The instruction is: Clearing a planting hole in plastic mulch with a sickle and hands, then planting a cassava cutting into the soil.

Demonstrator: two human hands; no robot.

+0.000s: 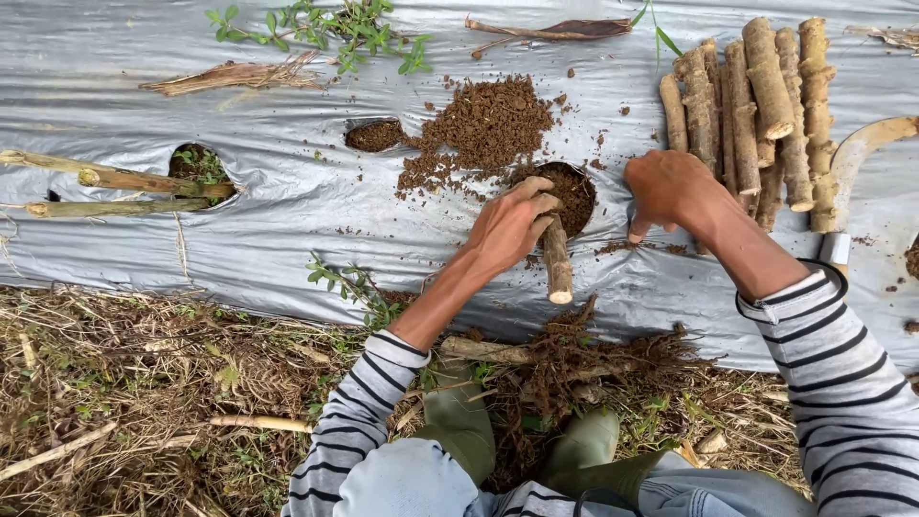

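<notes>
At the far left of the frame, pale stems (105, 179) lie across a hole in the silver plastic mulch sheet (287, 201), with dry grass and straw (115, 383) along the lower left. Toward the centre, loose brown soil (483, 129) is heaped beside a smaller hole (375, 135). Just below, the left hand (507, 230) is closed around a short, knobbly, pale brown stem cutting (556, 263), which stands tilted with its upper end in the soil-filled planting hole (572, 191) and its cut lower end pointing down the frame. Right of that hole, the right hand (670, 191) rests on the sheet, fingers curled, holding nothing. At upper right lies a bundle of similar cuttings (756, 105), beside a curved blade (862, 148).
</notes>
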